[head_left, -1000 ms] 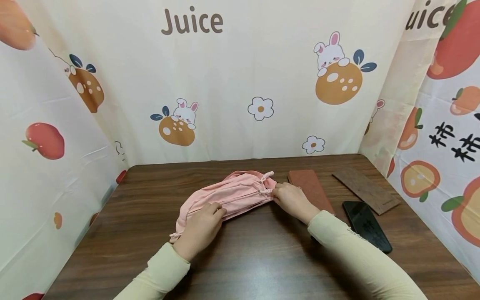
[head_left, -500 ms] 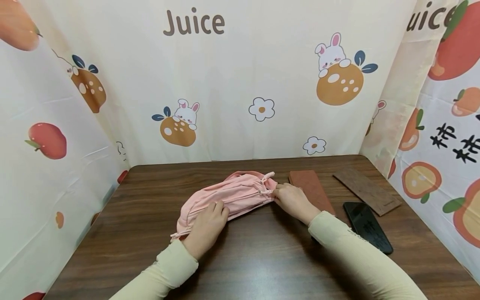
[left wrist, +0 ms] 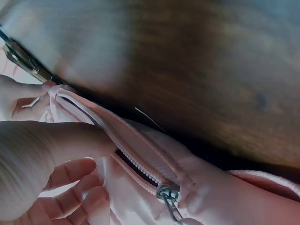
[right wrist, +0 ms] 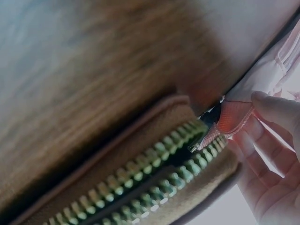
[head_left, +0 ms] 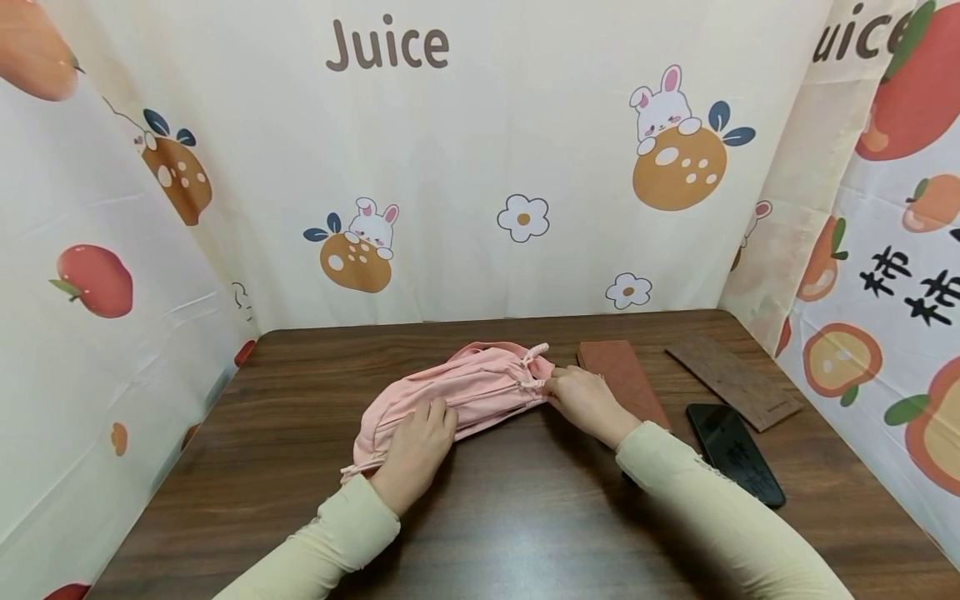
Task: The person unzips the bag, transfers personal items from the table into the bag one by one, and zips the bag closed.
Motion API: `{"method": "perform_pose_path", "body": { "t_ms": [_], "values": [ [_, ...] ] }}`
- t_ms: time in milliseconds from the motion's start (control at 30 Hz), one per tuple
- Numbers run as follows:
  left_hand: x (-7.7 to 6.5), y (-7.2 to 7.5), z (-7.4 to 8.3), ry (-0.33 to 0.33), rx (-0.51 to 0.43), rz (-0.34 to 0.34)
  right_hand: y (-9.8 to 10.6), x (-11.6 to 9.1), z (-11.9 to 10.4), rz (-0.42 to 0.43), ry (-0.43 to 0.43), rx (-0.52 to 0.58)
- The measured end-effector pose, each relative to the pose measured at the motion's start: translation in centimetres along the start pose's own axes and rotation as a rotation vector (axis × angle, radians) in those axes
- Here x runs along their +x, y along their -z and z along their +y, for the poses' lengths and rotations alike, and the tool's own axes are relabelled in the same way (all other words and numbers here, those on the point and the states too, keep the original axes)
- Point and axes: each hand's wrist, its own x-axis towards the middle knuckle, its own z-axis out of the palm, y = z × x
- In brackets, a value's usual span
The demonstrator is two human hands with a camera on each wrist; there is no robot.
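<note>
A soft pink waist bag [head_left: 480, 388] lies slantwise on the table, with zippers along its front and light pull cords at both ends. My left hand [head_left: 417, 446] is at its near left side. In the left wrist view, the left thumb [left wrist: 84, 140] lies at a parted zipper [left wrist: 126, 157], whose metal slider [left wrist: 168, 193] sits at the lower end; the other fingers curl against the fabric. My right hand [head_left: 588, 402] pinches the bag's right end. The right wrist view shows the right thumb [right wrist: 276, 108] and fingers around a pink webbing end [right wrist: 234, 117].
Right of the bag lies a reddish-brown wallet [head_left: 626, 379]; brass zipper teeth [right wrist: 159, 159] fill the right wrist view's foreground. Farther right are a brown flat rectangular piece [head_left: 731, 379] and a black phone [head_left: 733, 450]. Printed curtains [head_left: 465, 167] enclose the wooden table [head_left: 300, 400].
My left hand has shifted slightly right and up along the bag's front edge. The right hand keeps its pinch on the right end, and the bag stays in nearly the same place.
</note>
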Motion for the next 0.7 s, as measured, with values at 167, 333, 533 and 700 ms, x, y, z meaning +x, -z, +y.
{"method": "perform_pose_path", "body": {
  "t_ms": [167, 333, 533, 700],
  "values": [
    [-0.1, 0.0, -0.2, -0.014, -0.003, 0.01, 0.0, 0.0, 0.1, -0.001, 0.004, -0.001],
    [-0.3, -0.1, -0.5, -0.028, -0.009, 0.027, -0.1, 0.1, 0.2, -0.007, -0.003, -0.006],
    [-0.5, 0.0, -0.9, -0.014, -0.03, -0.019, 0.0, 0.0, 0.3, 0.0, -0.001, -0.005],
    [-0.3, 0.6, -1.4, 0.004, -0.108, -0.074, 0.1, 0.0, 0.3, 0.007, 0.011, 0.003]
  ]
}}
